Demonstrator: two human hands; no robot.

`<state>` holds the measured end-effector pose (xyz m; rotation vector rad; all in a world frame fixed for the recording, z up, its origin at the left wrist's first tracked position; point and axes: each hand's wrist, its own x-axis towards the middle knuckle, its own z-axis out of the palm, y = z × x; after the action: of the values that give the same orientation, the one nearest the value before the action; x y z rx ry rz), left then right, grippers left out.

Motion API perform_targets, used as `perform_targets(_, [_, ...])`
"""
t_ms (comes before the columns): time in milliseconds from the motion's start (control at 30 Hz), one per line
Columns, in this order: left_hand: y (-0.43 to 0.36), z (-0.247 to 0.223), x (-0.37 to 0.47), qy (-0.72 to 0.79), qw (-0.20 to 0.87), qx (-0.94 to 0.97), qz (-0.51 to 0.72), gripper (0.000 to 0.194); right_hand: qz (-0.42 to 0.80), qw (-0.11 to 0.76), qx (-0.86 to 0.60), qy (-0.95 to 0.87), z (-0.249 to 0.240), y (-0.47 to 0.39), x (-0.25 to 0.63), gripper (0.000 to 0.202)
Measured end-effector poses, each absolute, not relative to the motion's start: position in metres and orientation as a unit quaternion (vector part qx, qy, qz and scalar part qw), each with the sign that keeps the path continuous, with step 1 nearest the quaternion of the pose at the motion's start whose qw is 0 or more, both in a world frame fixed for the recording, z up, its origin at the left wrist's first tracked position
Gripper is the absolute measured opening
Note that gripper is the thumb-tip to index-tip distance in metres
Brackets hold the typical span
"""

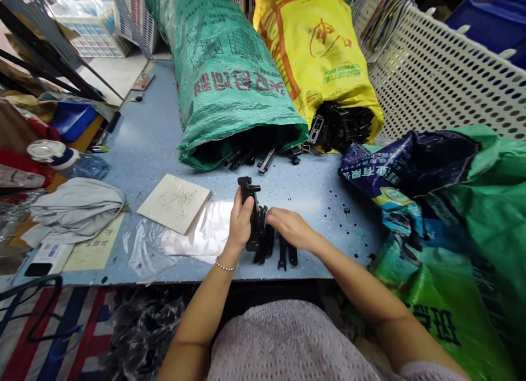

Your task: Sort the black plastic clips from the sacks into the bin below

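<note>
My left hand (240,221) is closed around a long black plastic part (250,206), held upright over the front of the blue table. Right beside it, my right hand (292,227) has its fingers bent together at another slim black piece (263,219); its fingertips are partly hidden, so I cannot make out its exact hold. Below both hands, several black plastic parts (282,254) lie near the table's front edge. More such parts (267,161) stick out of the mouth of a green woven sack (242,107).
A yellow sack (345,58) full of black parts lies at the back, near a white perforated basket (456,74). Green and blue sacks (444,222) crowd the right side. On the left are a square board (175,203), plastic film (148,249), a grey cloth (78,208) and a bottle (68,157).
</note>
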<state>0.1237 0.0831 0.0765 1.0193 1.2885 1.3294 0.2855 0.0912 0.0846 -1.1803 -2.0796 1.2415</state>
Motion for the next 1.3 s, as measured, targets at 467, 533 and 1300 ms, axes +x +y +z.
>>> perform_targets(467, [0.073, 0.094, 0.092, 0.434, 0.815, 0.197, 0.331, 0.042, -0.049, 0.089, -0.15, -0.983, 0.139, 0.131, 0.302, 0.025])
perform_targets(533, [0.072, 0.095, 0.084, 0.401, 0.867, 0.164, 0.246, 0.039, -0.088, 0.048, -0.035, -0.994, 0.15, 0.133, 0.303, 0.024])
perform_targets(1300, [0.046, 0.11, 0.101, 0.539, 0.424, 0.532, 0.497, 0.061, 0.298, 0.086, -0.395, -0.865, 0.12, 0.106, 0.289, 0.041])
